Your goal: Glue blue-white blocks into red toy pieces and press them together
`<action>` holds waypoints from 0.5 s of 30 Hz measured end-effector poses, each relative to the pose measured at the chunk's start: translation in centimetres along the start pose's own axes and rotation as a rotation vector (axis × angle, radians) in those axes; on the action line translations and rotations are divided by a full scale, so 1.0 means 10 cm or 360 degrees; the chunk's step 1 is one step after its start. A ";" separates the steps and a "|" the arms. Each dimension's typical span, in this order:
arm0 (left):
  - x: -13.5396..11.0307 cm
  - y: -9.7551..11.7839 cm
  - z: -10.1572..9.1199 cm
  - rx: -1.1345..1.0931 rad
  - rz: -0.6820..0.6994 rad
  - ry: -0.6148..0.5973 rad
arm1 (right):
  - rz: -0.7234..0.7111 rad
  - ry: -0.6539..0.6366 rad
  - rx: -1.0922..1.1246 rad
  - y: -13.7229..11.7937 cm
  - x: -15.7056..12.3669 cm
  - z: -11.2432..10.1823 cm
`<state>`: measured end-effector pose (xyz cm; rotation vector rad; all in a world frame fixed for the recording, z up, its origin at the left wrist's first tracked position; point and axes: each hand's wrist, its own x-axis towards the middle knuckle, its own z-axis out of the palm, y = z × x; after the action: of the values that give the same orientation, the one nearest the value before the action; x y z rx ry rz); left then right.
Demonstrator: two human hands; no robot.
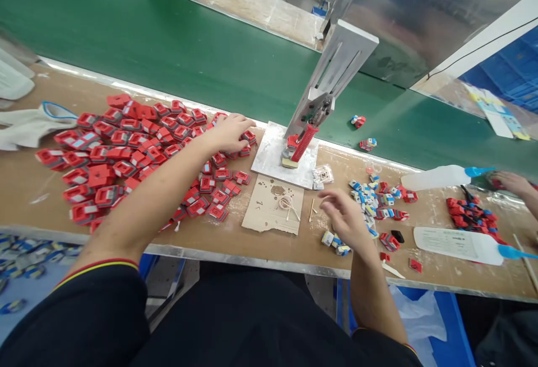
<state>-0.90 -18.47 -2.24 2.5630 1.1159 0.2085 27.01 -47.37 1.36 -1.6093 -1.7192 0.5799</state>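
Observation:
My left hand (pixel 232 133) reaches over the right end of a large pile of red and grey plastic toy parts (pixel 130 143). Its fingers stretch to the right, apart from the thumb, near a red part (pixel 249 137); no firm grip shows. Above the bench, my right hand (pixel 345 218) hovers with fingers loosely bent and apart, holding nothing I can see. Beside it lie small white, blue and yellow parts (pixel 365 196). Between both hands stands a hand press (pixel 313 112) with a red handle (pixel 305 143); a red part and a yellowish block sit at its base plate (pixel 269 157).
A stained cardboard piece (pixel 269 215) holds cotton swabs. Two white squeeze bottles (pixel 437 177) with blue nozzles lie right, around red-black parts (pixel 471 213). A green conveyor (pixel 168 42) runs behind, carrying two small pieces. Another person's hand (pixel 510 182) is far right; a glove (pixel 37 123) lies left.

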 end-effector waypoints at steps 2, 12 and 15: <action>0.03 -0.10 -0.06 0.0185 -0.0075 -0.0230 | -0.0063 -0.0212 -0.0206 0.03 -0.11 0.13; 0.41 -0.30 -0.04 0.0113 -0.0047 -0.0574 | -0.0175 -0.0394 -0.0617 0.19 0.04 0.51; 0.44 -0.34 -0.10 -0.0008 -0.0028 -0.0609 | -0.0248 -0.0399 -0.0662 0.15 0.14 0.55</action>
<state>-0.47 -12.85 -2.51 2.4455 0.9861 -0.2731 23.94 -45.06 -3.06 -1.7120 -2.2449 0.3747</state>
